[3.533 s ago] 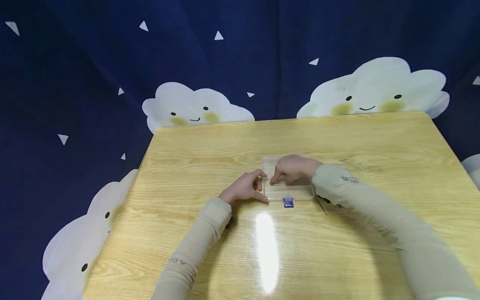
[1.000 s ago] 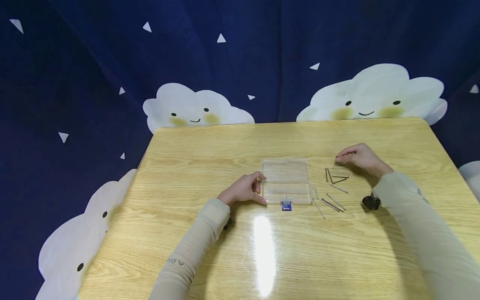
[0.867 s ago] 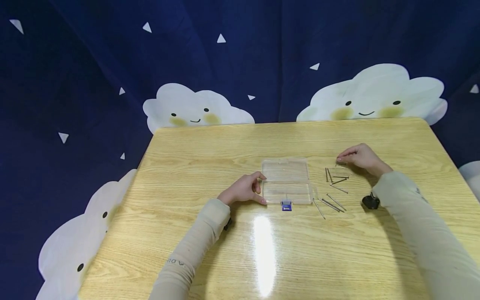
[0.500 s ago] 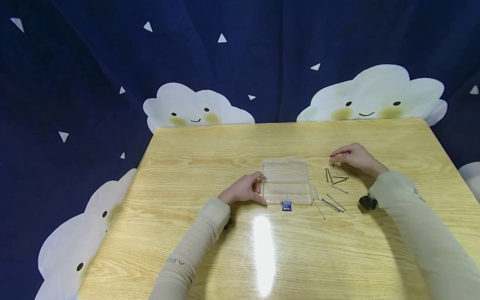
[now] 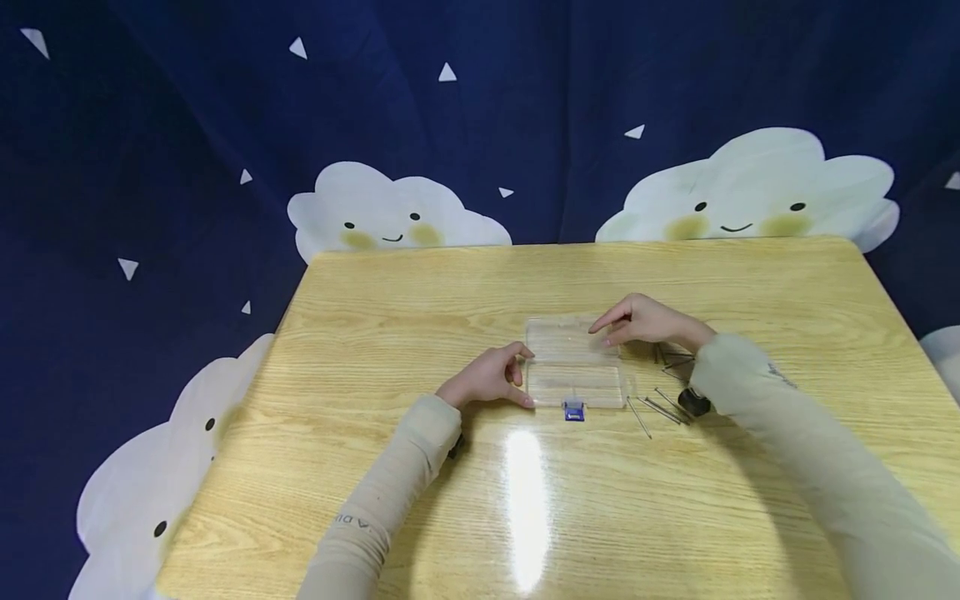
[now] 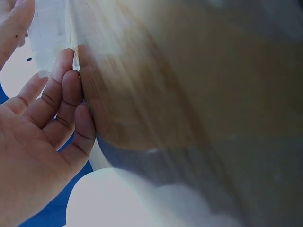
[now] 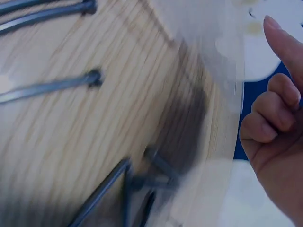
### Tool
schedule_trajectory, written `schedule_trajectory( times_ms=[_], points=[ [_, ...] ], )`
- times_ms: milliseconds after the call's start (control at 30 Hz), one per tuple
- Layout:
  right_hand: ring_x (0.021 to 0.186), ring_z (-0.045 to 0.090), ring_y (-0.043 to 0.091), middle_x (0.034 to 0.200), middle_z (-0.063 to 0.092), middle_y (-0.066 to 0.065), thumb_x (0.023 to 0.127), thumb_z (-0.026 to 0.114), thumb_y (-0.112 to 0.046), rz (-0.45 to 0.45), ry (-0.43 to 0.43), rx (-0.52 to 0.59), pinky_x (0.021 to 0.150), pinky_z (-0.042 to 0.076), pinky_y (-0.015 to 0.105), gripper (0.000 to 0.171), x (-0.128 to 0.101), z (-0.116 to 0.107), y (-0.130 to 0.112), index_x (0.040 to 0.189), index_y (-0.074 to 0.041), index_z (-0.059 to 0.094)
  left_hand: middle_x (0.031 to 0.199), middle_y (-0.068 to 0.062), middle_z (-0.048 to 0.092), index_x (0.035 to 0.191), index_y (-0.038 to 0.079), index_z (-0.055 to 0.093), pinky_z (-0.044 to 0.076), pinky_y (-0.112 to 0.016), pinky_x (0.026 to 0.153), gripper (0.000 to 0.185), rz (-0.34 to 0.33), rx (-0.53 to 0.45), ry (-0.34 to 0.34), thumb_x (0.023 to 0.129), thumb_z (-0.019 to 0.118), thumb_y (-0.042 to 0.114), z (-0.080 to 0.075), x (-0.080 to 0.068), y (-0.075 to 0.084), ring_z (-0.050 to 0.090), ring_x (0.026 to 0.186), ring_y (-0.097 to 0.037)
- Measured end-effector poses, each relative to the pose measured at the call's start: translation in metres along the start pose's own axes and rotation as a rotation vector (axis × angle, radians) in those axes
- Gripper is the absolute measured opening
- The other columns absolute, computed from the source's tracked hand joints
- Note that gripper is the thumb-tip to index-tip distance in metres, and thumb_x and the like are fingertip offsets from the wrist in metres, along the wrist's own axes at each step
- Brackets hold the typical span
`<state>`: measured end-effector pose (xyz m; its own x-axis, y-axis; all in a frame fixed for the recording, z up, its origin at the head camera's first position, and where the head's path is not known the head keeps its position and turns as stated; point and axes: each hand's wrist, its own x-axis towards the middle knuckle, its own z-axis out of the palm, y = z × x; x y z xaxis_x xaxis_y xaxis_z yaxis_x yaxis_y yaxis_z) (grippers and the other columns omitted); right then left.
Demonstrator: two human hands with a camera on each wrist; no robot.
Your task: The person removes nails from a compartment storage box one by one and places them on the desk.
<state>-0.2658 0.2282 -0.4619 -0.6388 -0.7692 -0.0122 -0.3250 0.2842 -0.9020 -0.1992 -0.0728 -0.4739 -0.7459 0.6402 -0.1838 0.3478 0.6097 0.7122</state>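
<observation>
A clear plastic box (image 5: 551, 393) lies with its lid (image 5: 551, 340) folded back. My left hand (image 5: 491, 375) holds its left end between thumb and fingers. In the left wrist view, the left hand's fingers (image 6: 61, 90) lie bent along the box's side. My right hand (image 5: 648, 321) is over the lid's right half, thumb and index finger pinched around a nail that barely shows between the fingertips. In the right wrist view the right hand (image 7: 279, 123) has its index finger stretched and the others curled. Nails (image 5: 639, 418) lie to the box's right.
A blue latch (image 5: 573, 411) sticks out at the box's front edge. Several more nails (image 7: 52, 89) lie under the right wrist in its view. The wooden table (image 5: 360, 333) backs onto a dark blue curtain (image 5: 525, 108) with cloud prints.
My right hand pinched a nail at the table's right side, then moved left over the box lid. My left hand has stayed on the box's left end.
</observation>
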Motion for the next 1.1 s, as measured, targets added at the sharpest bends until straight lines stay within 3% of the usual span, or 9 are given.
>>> schedule_trajectory(
  times_ms=[100, 200, 300, 500, 633, 767, 1100],
  points=[
    [0.044, 0.025, 0.003, 0.051, 0.034, -0.006, 0.078, 0.066, 0.006, -0.017, -0.099, 0.009, 0.043, 0.029, 0.02, 0.027, 0.013, 0.007, -0.006, 0.103, 0.013, 0.062, 0.078, -0.004, 0.058, 0.122, 0.004, 0.047, 0.042, -0.021, 0.065, 0.068, -0.002, -0.002, 0.001, 0.068, 0.081, 0.025, 0.0, -0.001, 0.0, 0.048, 0.066, -0.01],
    [0.047, 0.029, 0.003, 0.062, 0.054, 0.004, 0.075, 0.069, 0.004, 0.0, -0.184, -0.014, 0.046, 0.033, 0.019, 0.029, 0.025, 0.015, -0.012, 0.104, 0.01, 0.064, 0.078, -0.003, 0.058, 0.122, 0.004, 0.047, 0.042, -0.021, 0.064, 0.068, -0.007, 0.003, 0.001, 0.068, 0.081, 0.026, -0.002, -0.001, 0.0, 0.049, 0.066, -0.011],
    [0.054, 0.033, 0.007, 0.07, 0.058, 0.012, 0.072, 0.074, 0.0, 0.004, -0.243, -0.091, 0.052, 0.035, 0.02, 0.033, 0.035, 0.023, -0.019, 0.104, 0.005, 0.066, 0.078, -0.003, 0.058, 0.122, 0.004, 0.047, 0.041, -0.021, 0.064, 0.068, -0.013, 0.008, 0.001, 0.068, 0.081, 0.026, -0.002, -0.001, 0.0, 0.049, 0.065, -0.01],
    [0.068, 0.03, 0.014, 0.072, 0.04, 0.008, 0.063, 0.078, -0.001, -0.062, -0.325, -0.287, 0.064, 0.03, 0.025, 0.042, 0.05, 0.038, -0.026, 0.104, -0.006, 0.069, 0.077, -0.004, 0.059, 0.121, 0.003, 0.047, 0.041, -0.02, 0.062, 0.068, -0.014, -0.003, -0.002, 0.067, 0.082, 0.025, -0.003, -0.001, 0.002, 0.048, 0.064, -0.009],
    [0.075, 0.031, 0.015, 0.079, 0.032, -0.001, 0.059, 0.077, 0.0, -0.008, -0.383, -0.353, 0.07, 0.03, 0.026, 0.05, 0.057, 0.045, -0.027, 0.106, -0.014, 0.07, 0.077, -0.004, 0.059, 0.121, 0.003, 0.047, 0.041, -0.019, 0.063, 0.068, -0.018, -0.007, -0.003, 0.066, 0.082, 0.025, -0.003, 0.0, 0.002, 0.048, 0.064, -0.009],
    [0.079, 0.031, 0.017, 0.082, 0.029, 0.0, 0.056, 0.077, 0.003, 0.026, -0.411, -0.355, 0.073, 0.03, 0.028, 0.052, 0.061, 0.047, -0.027, 0.105, -0.015, 0.07, 0.076, -0.004, 0.059, 0.119, 0.003, 0.048, 0.041, -0.019, 0.063, 0.067, -0.013, -0.009, -0.001, 0.066, 0.083, 0.023, -0.002, 0.0, 0.002, 0.048, 0.064, -0.009],
    [0.078, 0.029, 0.014, 0.081, 0.028, -0.002, 0.066, 0.074, 0.0, -0.085, -0.44, -0.43, 0.071, 0.027, 0.026, 0.039, 0.071, 0.058, -0.029, 0.103, -0.013, 0.07, 0.075, -0.004, 0.059, 0.118, 0.005, 0.048, 0.041, -0.019, 0.063, 0.067, -0.023, -0.013, 0.0, 0.065, 0.083, 0.023, -0.003, 0.0, 0.001, 0.048, 0.063, -0.008]
  ],
)
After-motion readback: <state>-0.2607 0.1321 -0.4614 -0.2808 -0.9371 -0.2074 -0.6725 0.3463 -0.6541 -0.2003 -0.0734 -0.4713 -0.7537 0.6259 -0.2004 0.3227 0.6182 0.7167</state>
